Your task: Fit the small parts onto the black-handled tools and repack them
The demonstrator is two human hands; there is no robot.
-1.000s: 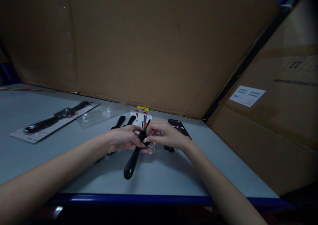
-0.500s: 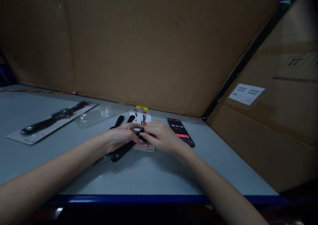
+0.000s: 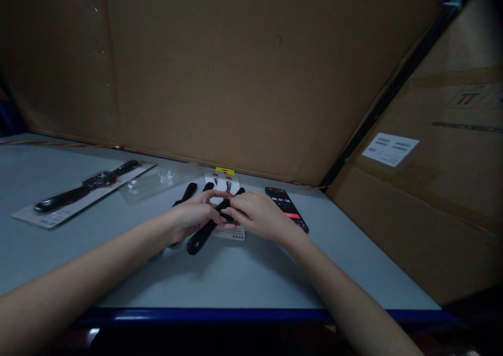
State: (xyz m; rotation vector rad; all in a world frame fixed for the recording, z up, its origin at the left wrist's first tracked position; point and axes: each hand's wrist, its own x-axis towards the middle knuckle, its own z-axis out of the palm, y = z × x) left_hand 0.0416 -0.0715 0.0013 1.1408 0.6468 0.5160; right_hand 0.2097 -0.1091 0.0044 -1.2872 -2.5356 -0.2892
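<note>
Peering forward and down from the head, close to the table [image 3: 251,290], near edge to far edge.

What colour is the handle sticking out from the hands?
The handle is black; see it in the head view.

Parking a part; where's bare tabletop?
Bare: between phone and right cardboard box; between the held black tool and blue table edge. Crowded: centre, where left hand and right hand partly cover the printed card, two black handles beyond; left, clear plastic packaging and carded tool.
</note>
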